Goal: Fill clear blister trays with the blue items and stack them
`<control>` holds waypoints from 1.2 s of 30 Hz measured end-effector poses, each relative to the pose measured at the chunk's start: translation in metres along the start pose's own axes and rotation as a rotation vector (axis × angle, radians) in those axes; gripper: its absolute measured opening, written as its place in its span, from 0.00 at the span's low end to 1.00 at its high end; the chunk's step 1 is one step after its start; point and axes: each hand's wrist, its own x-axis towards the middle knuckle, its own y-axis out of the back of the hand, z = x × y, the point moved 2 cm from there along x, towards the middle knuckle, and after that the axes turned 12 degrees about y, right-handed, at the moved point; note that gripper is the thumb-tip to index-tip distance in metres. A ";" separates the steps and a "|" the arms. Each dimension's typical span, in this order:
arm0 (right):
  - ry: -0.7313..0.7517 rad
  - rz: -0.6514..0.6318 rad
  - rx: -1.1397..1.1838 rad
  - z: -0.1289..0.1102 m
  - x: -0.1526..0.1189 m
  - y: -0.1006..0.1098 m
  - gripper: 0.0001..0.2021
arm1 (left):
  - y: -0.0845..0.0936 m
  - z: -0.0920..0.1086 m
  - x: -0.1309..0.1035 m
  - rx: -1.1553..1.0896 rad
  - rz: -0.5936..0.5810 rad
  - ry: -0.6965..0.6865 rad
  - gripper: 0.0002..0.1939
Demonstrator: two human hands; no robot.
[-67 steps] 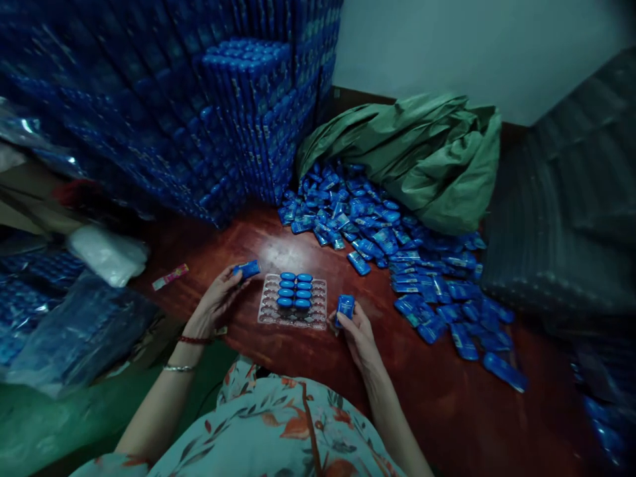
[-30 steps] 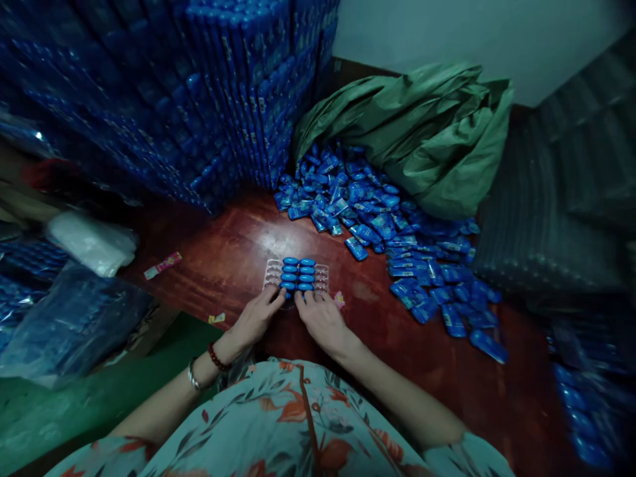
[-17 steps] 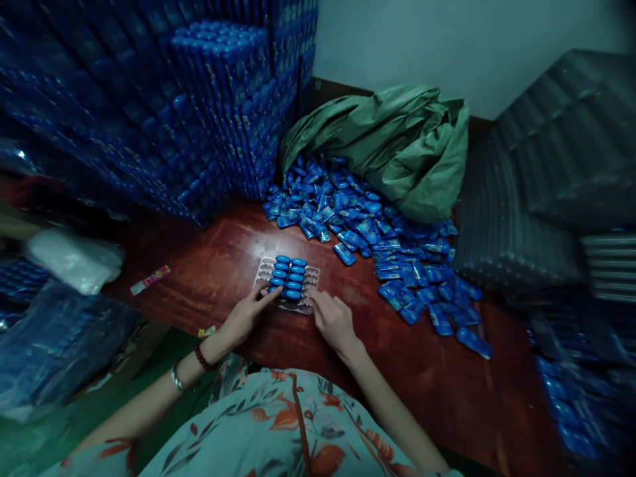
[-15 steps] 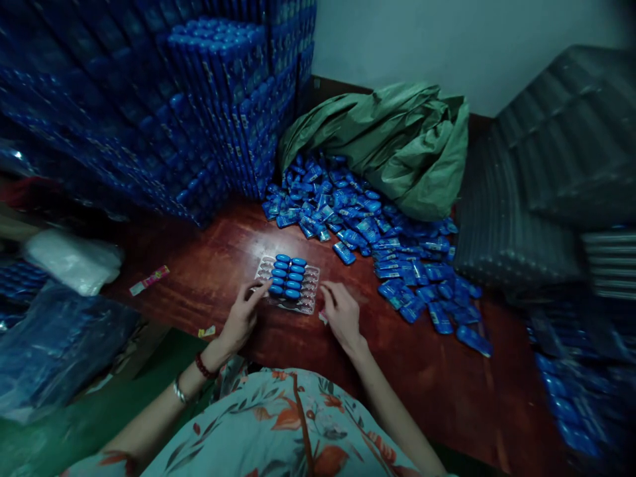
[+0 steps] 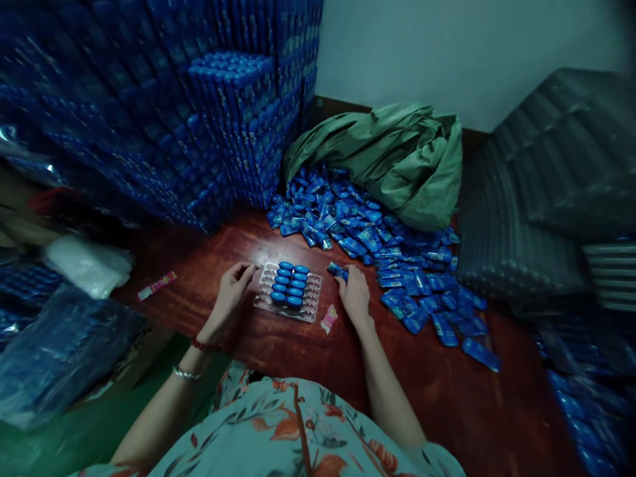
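Note:
A clear plastic tray (image 5: 309, 310) with rounded hollows lies on the red-brown table, and two columns of blue oval packs (image 5: 281, 280) stand in its middle. Just left of the tray is my left hand (image 5: 232, 291), its thumb and fingertips drawn together; whatever may be between them is too small to name. On the right, my right hand (image 5: 354, 291) has its fingers closed on a blue pack (image 5: 338, 270), which pokes out past the fingertips. A small pink wrapper (image 5: 328, 319) rests between the tray and my right hand.
Loose blue packs (image 5: 368, 235) spill from a green sack (image 5: 412, 165) behind. Tall stacks of filled blue trays (image 5: 238, 119) rise at the back left, grey empty trays (image 5: 517, 218) at the right. Another pink wrapper (image 5: 158, 285) and a white plastic bag (image 5: 87, 265) are on the left.
My left hand has moved off the tray's left edge. My right hand has left the pink wrapper, moved slightly forward and taken hold of a blue pack. The view has shifted a little.

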 end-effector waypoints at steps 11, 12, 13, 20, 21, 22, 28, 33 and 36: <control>-0.271 0.058 0.498 -0.011 -0.059 0.004 0.21 | -0.120 0.057 0.112 0.830 -0.321 -0.616 0.17; -0.308 0.080 0.584 -0.010 -0.061 0.004 0.21 | -0.132 0.061 0.114 0.866 -0.355 -0.658 0.15; -0.346 0.099 0.675 -0.008 -0.063 0.005 0.21 | -0.141 0.063 0.115 0.890 -0.385 -0.689 0.13; -0.517 0.183 1.047 -0.013 -0.089 0.022 0.25 | -0.127 0.065 0.103 0.919 -0.400 -0.730 0.04; -0.516 0.175 1.069 -0.017 -0.092 0.025 0.26 | -0.112 0.064 0.098 0.858 -0.348 -0.698 0.05; -0.516 0.148 1.090 -0.021 -0.094 0.026 0.26 | -0.095 0.062 0.091 0.770 -0.284 -0.649 0.06; -0.500 -0.116 1.241 -0.039 -0.098 0.026 0.19 | 0.021 0.019 0.014 0.314 -0.013 -0.180 0.12; -0.394 -0.205 1.209 -0.049 -0.094 0.025 0.21 | 0.041 -0.027 -0.052 0.407 -0.166 -0.026 0.12; -0.258 -0.136 0.992 -0.064 -0.086 0.017 0.15 | 0.019 -0.040 -0.064 0.487 -0.252 -0.099 0.10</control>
